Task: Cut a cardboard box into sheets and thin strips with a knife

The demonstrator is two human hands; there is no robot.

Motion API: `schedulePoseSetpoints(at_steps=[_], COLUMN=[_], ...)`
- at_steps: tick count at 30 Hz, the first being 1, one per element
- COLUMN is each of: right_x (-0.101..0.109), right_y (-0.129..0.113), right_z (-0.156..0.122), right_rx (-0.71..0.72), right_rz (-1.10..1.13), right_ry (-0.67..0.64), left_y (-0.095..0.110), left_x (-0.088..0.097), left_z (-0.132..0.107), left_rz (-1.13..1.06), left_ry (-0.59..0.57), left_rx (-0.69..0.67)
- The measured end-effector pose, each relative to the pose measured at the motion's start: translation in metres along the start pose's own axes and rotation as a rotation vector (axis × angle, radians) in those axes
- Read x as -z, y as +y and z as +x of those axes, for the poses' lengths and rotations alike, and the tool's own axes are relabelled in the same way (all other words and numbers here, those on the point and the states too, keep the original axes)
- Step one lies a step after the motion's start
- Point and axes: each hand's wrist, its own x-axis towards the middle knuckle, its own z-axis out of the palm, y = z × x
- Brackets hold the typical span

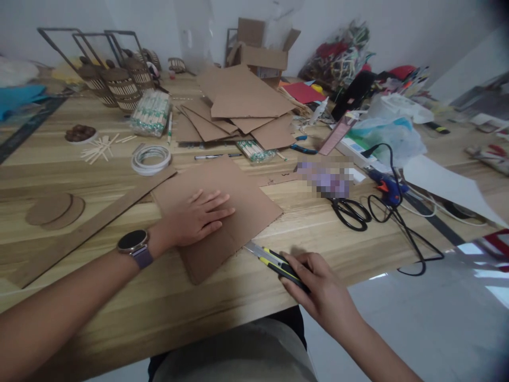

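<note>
My left hand (198,217), with a watch on its wrist, lies flat with fingers spread on a brown cardboard sheet (222,212) on the wooden table (119,302). My right hand (318,286) grips a yellow and black utility knife (274,261) near the table's front edge. The knife's blade tip sits right at the sheet's lower right edge.
A long cardboard strip (91,228) and two cardboard discs (55,209) lie to the left. Black scissors (350,212), a blue glue gun (387,188) with its cable, a tape roll (151,158), stacked cardboard (238,106), an open box (260,50) and woven lanterns (119,85) stand farther back.
</note>
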Motion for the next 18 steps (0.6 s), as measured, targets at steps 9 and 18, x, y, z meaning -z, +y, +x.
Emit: schedulePoseSetpoints(at_steps=[9,18], right_x=[-0.006,-0.005], right_y=[-0.008,-0.014], right_z=[0.000,-0.001], right_rx=[0.029,0.028], right_rz=[-0.039,0.013], right_ry=[0.009,-0.011], left_y=[0.002,0.004], left_x=[0.002,0.004], left_z=[0.001,0.001], left_rz=[0.012,0.003], left_ry=[-0.014,-0.010], left_rx=[-0.009,0.001])
